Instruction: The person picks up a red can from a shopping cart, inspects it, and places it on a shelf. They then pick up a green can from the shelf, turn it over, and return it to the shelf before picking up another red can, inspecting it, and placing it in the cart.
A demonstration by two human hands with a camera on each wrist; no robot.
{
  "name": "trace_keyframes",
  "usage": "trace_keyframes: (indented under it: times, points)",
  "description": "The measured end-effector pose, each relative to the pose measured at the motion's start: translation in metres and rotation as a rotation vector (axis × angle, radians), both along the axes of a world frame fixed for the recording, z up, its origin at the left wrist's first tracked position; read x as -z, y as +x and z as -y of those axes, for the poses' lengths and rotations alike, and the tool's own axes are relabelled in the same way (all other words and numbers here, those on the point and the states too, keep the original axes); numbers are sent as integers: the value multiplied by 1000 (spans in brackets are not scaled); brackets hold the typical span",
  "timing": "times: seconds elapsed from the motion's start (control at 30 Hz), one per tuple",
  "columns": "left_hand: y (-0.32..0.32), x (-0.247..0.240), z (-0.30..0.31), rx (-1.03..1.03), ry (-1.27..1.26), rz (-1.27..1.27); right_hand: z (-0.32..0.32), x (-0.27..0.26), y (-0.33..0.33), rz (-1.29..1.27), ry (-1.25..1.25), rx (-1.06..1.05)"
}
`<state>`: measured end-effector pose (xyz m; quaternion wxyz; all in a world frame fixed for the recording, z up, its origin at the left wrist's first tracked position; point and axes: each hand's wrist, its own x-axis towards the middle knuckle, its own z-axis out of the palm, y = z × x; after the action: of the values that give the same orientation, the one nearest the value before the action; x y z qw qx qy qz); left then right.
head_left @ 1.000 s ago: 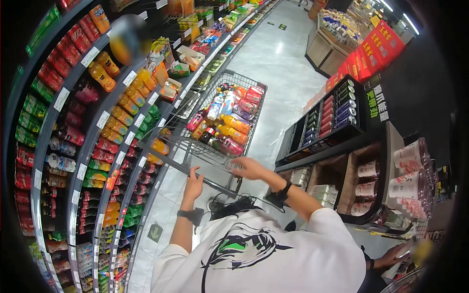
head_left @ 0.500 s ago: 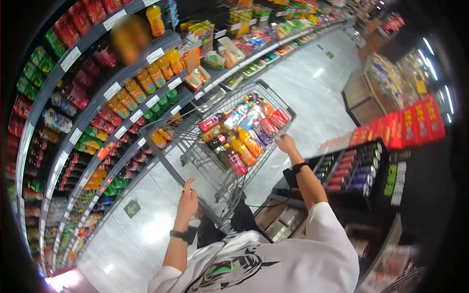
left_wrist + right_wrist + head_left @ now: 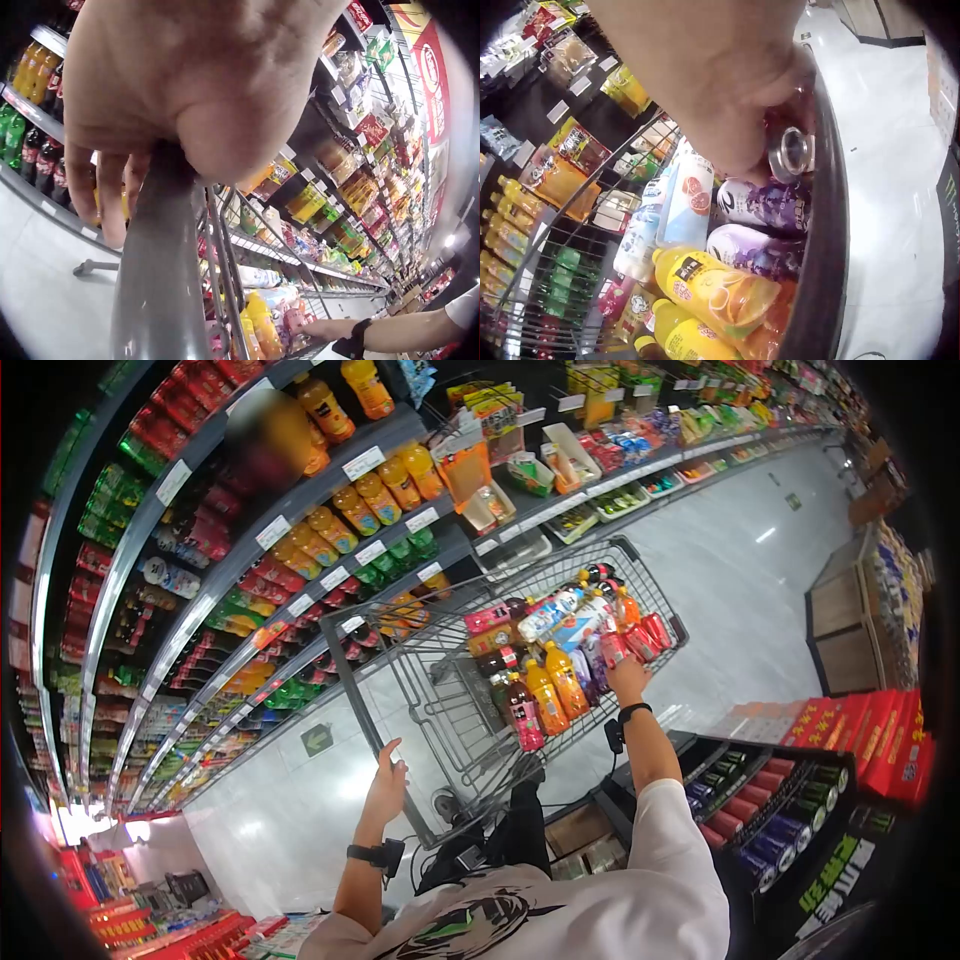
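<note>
A wire shopping cart (image 3: 420,720) holds several drink bottles and cans. My right hand (image 3: 628,678) reaches over its right rim and grips a red can (image 3: 789,154), whose silver end shows below the palm in the right wrist view. Beside it lie purple bottles (image 3: 757,251), orange juice bottles (image 3: 720,292) and a white-and-blue carton (image 3: 686,199). More red cans (image 3: 655,630) sit in the cart's far right corner. My left hand (image 3: 383,790) rests over the handle bar (image 3: 161,277), palm on top, with loosely extended fingers (image 3: 110,199) hanging down one side.
Drink shelves (image 3: 250,570) run along the left, close to the cart. Snack racks (image 3: 600,460) continue ahead. On the right stand a black can display (image 3: 760,800) and red boxes (image 3: 870,730). Pale floor tiles (image 3: 740,570) stretch beyond the cart.
My right hand has gone from near the handle forward along the cart's right side to a red can inside. My left hand stays at the handle. The head view has turned.
</note>
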<state>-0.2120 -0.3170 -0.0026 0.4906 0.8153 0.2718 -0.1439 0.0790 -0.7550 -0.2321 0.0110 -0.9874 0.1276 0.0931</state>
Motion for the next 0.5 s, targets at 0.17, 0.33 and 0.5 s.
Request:
trace_keyframes:
  times: [0.17, 0.33, 0.5]
  points:
    - [-1, 4, 1, 8, 37, 21, -4, 20, 6, 38, 116, 49]
    - [-5, 14, -1, -10, 76, 32, -22, -57, -28, 143, 665, 37]
    - [-4, 12, -3, 6, 99, 82, -44, -101, -114, 220, 1026, 10]
